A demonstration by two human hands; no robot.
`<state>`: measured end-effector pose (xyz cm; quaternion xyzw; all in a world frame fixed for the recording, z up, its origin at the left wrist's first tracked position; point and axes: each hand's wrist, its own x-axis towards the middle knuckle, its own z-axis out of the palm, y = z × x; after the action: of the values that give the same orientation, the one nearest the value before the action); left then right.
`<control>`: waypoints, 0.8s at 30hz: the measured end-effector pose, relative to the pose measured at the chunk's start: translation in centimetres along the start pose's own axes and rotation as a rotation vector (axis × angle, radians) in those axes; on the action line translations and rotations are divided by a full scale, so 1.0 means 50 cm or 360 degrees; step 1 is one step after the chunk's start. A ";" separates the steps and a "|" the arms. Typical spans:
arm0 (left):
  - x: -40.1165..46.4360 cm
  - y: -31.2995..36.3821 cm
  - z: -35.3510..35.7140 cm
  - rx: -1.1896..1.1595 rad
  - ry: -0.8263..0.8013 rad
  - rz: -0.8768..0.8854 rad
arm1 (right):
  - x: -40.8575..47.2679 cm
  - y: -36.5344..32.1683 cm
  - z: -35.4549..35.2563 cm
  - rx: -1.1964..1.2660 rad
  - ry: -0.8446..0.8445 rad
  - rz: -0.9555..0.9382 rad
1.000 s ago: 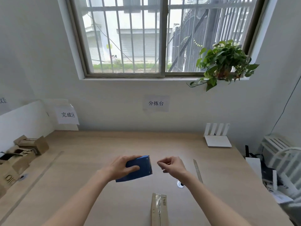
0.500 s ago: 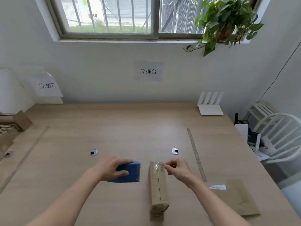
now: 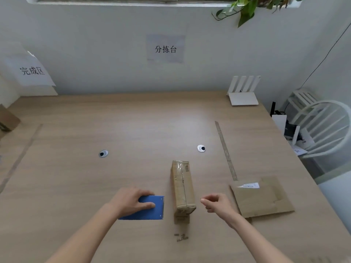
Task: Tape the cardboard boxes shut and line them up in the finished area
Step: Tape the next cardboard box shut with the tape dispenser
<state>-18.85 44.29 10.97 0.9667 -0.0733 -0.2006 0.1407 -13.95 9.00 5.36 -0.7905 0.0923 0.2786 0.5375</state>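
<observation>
The cardboard box (image 3: 183, 188) is lying lengthwise on the near middle of the table (image 3: 133, 126), clear tape already shining along its top. Your left hand (image 3: 131, 201) is gripping the blue tape dispenser (image 3: 150, 208) just left of it, while your right hand (image 3: 216, 205) is hovering loosely curled and empty just to its right. Sealing is looking nearly done; carrying it to the finished area sign (image 3: 32, 71) at far left is remaining.

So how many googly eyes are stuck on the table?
2. One googly eye sits left of the middle of the table; the other sits farther right, just beyond the taped cardboard box. More may lie out of view.
</observation>
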 end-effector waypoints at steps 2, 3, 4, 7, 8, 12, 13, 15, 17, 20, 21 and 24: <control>-0.004 0.005 0.015 0.0011 0.0003 -0.0023 | 0.002 0.016 0.007 0.0006 0.0008 0.0011; -0.005 0.006 0.020 0.0015 -0.0007 -0.0038 | 0.003 0.021 0.010 0.0005 0.0014 0.0015; -0.006 0.007 0.023 0.0021 -0.0009 -0.0047 | 0.005 0.025 0.012 -0.0001 0.0026 0.0019; -0.005 0.002 0.033 0.0019 0.0009 -0.0086 | 0.010 0.031 0.020 0.0009 0.0060 0.0031; -0.005 0.003 0.034 0.0021 0.0009 -0.0112 | 0.014 0.034 0.022 0.0000 0.0069 0.0039; 0.002 0.009 0.039 0.0069 0.0010 -0.0156 | 0.026 0.046 0.036 -0.0067 0.0128 0.0062; 0.003 0.008 0.045 0.0082 0.0007 -0.0166 | 0.028 0.051 0.043 -0.0090 0.0143 0.0068; 0.007 0.005 0.059 0.0114 -0.0015 -0.0196 | 0.032 0.059 0.059 -0.0179 0.0182 0.0083; 0.012 0.005 0.075 0.0152 -0.0020 -0.0223 | 0.039 0.069 0.079 -0.0278 0.0215 0.0077; 0.021 0.008 0.091 0.0189 0.0001 -0.0244 | 0.049 0.069 0.107 -0.0385 0.0238 0.0067; 0.024 0.008 0.093 0.0205 0.0001 -0.0249 | 0.050 0.066 0.115 -0.0423 0.0259 0.0065; 0.027 0.002 0.104 0.0214 -0.0003 -0.0265 | 0.054 0.067 0.137 -0.0462 0.0322 0.0096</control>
<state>-19.74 42.67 5.92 0.9766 -0.0062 -0.2071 0.0582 -15.55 14.25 -0.61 -0.8807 0.1284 0.2239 0.3972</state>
